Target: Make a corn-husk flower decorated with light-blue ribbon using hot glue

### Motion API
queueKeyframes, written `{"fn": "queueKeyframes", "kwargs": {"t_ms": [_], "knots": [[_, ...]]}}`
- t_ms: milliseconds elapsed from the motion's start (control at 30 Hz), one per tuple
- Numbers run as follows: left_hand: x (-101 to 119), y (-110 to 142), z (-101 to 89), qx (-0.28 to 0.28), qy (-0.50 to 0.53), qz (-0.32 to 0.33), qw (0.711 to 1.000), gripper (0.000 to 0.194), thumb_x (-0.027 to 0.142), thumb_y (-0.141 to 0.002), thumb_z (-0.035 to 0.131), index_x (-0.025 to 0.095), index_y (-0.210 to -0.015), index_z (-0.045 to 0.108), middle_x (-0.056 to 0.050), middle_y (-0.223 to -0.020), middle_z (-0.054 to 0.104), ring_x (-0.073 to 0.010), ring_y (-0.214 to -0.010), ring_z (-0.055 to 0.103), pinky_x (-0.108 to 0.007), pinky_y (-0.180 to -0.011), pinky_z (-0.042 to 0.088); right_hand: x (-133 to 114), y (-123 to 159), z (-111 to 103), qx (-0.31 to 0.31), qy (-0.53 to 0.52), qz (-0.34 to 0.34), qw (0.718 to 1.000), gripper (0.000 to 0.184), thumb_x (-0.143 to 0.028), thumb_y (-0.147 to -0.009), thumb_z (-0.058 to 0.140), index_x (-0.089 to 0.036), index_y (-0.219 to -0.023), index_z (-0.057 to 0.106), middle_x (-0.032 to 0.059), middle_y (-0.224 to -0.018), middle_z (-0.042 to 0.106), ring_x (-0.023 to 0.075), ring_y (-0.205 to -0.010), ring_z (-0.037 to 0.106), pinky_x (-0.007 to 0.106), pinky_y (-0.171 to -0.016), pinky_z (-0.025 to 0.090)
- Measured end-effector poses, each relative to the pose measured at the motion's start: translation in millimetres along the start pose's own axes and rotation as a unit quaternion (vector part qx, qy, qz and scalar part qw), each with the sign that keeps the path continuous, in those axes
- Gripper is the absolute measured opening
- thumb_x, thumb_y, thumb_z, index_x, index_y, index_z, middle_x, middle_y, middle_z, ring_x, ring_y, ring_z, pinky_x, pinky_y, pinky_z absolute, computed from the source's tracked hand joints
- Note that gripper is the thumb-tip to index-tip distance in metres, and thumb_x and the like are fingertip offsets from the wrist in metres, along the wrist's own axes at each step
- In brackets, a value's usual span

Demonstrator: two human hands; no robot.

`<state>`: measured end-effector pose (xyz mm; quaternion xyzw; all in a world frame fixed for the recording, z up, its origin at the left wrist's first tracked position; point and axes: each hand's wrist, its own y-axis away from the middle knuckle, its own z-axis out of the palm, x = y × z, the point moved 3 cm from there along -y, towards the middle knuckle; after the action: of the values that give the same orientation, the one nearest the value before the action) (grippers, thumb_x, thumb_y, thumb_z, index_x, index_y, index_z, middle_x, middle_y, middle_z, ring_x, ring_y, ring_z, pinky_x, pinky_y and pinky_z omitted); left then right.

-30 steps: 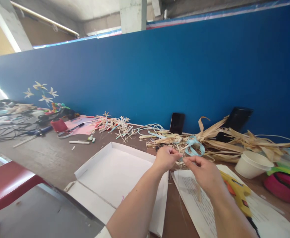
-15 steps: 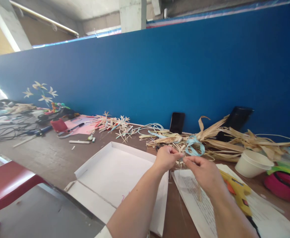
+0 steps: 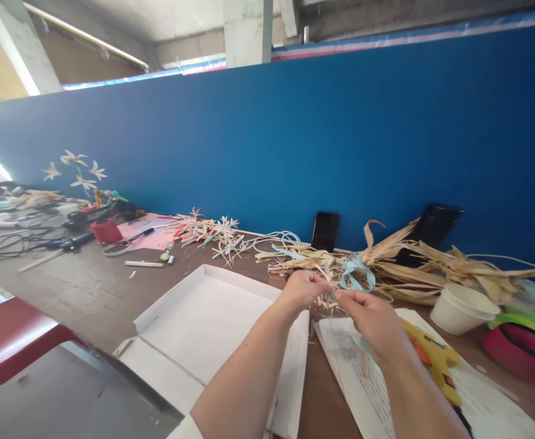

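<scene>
My left hand (image 3: pixel 304 290) and my right hand (image 3: pixel 368 317) meet at the fingertips above the table. Both are closed in a pinch on something tiny and bluish between them, too small to name. Under my right palm a thin pale stick (image 3: pixel 366 366) points down, with a bit of light blue near its top; whether the fingers hold it I cannot tell. Just behind my fingers lie a loop of light blue ribbon (image 3: pixel 357 274) and cut straw-coloured scraps. Beside my right forearm a yellow glue gun (image 3: pixel 438 360) rests on printed sheets (image 3: pixel 340 341).
An open white cardboard box (image 3: pixel 221 323) lies left of my arms. Dried husks (image 3: pixel 395 259), a phone (image 3: pixel 326 231) and a white cup (image 3: pixel 463 310) stand along the blue partition (image 3: pixel 271 140). Straw flowers (image 3: pixel 224 228) lie further left; a red chair (image 3: pixel 15 341) is at lower left.
The view has shifted slightly. My hands stay pinched together in the same place, with only a small change in the right hand's angle.
</scene>
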<state>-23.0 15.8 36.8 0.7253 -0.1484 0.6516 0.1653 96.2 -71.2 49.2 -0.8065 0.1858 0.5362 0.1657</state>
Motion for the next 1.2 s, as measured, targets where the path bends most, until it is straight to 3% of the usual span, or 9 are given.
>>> {"fn": "queueKeyframes", "kwargs": {"t_ms": [133,233,367,633,933,1200], "knots": [[11,3,-2.9,-0.02,0.031,0.003,0.999,0.033,0.042,-0.055,0.073,0.014,-0.06,0.056,0.006,-0.048,0.044,-0.0056,-0.046,0.035,-0.021,-0.047,0.027,-1,-1,5,-0.022,-0.096,0.038,0.994,0.04,-0.046,-0.063,0.065,-0.015,-0.088,0.072,-0.0042,-0.044,0.049,0.011,-0.042,0.04,0.025,-0.043,0.028],[18,4,-3.7,-0.033,0.038,0.001,0.999,0.034,0.042,-0.055,0.072,0.015,-0.058,0.053,0.006,-0.048,0.043,-0.0053,-0.046,0.034,-0.021,-0.047,0.025,-3,0,7,-0.037,-0.158,0.065,0.985,0.04,-0.044,-0.061,0.068,-0.014,-0.087,0.069,-0.0072,-0.042,0.039,0.008,-0.04,0.027,0.024,-0.041,0.017],[22,3,-3.7,-0.045,0.031,0.012,0.998,0.03,0.039,-0.059,0.07,0.015,-0.058,0.051,0.006,-0.049,0.043,-0.0053,-0.046,0.034,-0.02,-0.046,0.025,-7,2,6,-0.044,-0.181,0.07,0.98,0.039,-0.043,-0.06,0.069,-0.013,-0.086,0.068,-0.0087,-0.042,0.032,0.0073,-0.041,0.021,0.024,-0.043,0.013],[33,6,-5.5,-0.024,-0.045,0.053,0.997,0.029,0.036,-0.06,0.069,0.015,-0.056,0.049,0.006,-0.051,0.042,-0.0059,-0.049,0.034,-0.02,-0.048,0.027,-13,7,2,-0.034,-0.139,0.057,0.988,0.038,-0.046,-0.063,0.067,-0.016,-0.086,0.067,-0.0087,-0.042,0.032,0.0079,-0.041,0.023,0.024,-0.043,0.015],[34,20,4.4,-0.007,-0.1,0.035,0.994,0.027,0.037,-0.06,0.069,0.015,-0.059,0.055,0.004,-0.053,0.05,-0.0079,-0.051,0.042,-0.021,-0.049,0.03,-17,20,-12,-0.042,-0.075,0.037,0.996,0.038,-0.047,-0.064,0.065,-0.016,-0.086,0.071,-0.0017,-0.049,0.056,0.0118,-0.043,0.045,0.024,-0.041,0.028],[50,33,13.4,0.02,-0.129,0.072,0.989,0.023,0.036,-0.06,0.069,0.015,-0.061,0.058,0.002,-0.057,0.054,-0.0095,-0.053,0.047,-0.022,-0.052,0.034,-34,33,-29,-0.005,0.008,0.007,1.0,0.037,-0.047,-0.063,0.065,-0.018,-0.085,0.073,-0.0008,-0.06,0.066,0.0173,-0.061,0.058,0.024,-0.054,0.04]]}}
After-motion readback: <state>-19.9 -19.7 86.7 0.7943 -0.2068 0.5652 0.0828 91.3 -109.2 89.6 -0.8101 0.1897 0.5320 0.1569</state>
